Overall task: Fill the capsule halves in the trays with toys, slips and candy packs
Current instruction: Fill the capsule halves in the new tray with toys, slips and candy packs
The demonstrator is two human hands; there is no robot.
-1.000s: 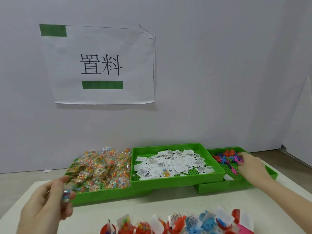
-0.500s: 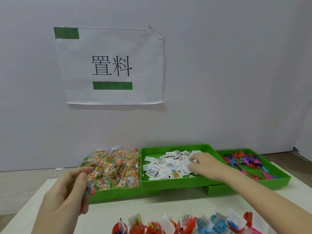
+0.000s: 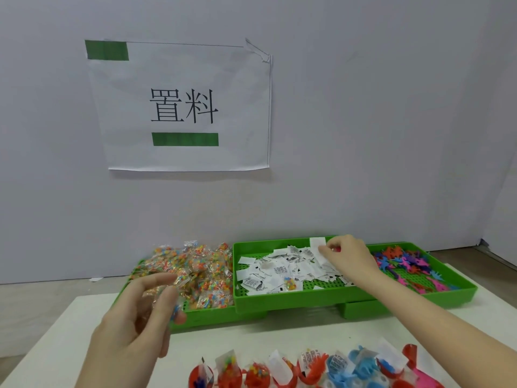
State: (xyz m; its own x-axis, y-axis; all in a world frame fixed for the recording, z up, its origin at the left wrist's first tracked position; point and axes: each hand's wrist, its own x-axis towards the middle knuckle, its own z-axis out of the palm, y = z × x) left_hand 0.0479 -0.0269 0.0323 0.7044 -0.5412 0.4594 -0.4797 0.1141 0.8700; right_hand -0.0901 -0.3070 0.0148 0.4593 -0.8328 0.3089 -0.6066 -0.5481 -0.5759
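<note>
Green trays (image 3: 291,302) of candy packs (image 3: 195,271), slips (image 3: 282,268), toys (image 3: 402,260); right hand (image 3: 345,254) pinching a slip (image 3: 317,245), left hand (image 3: 140,326) pinching a pack (image 3: 176,310).

- A packing or assembly workstation, not a home.
- A printed paper sign (image 3: 184,107) with two Chinese characters and green bars is taped to a plain grey partition wall (image 3: 363,121).
- Green plastic sorting trays (image 3: 293,302) sit in a row on a white surface (image 3: 237,343), each holding bulk parts of one kind.

Bare white table (image 3: 279,336) lies open between the three green trays (image 3: 293,303) and the near row of filled capsule halves (image 3: 307,371); the wall (image 3: 363,163) closes off the space behind the trays.
</note>
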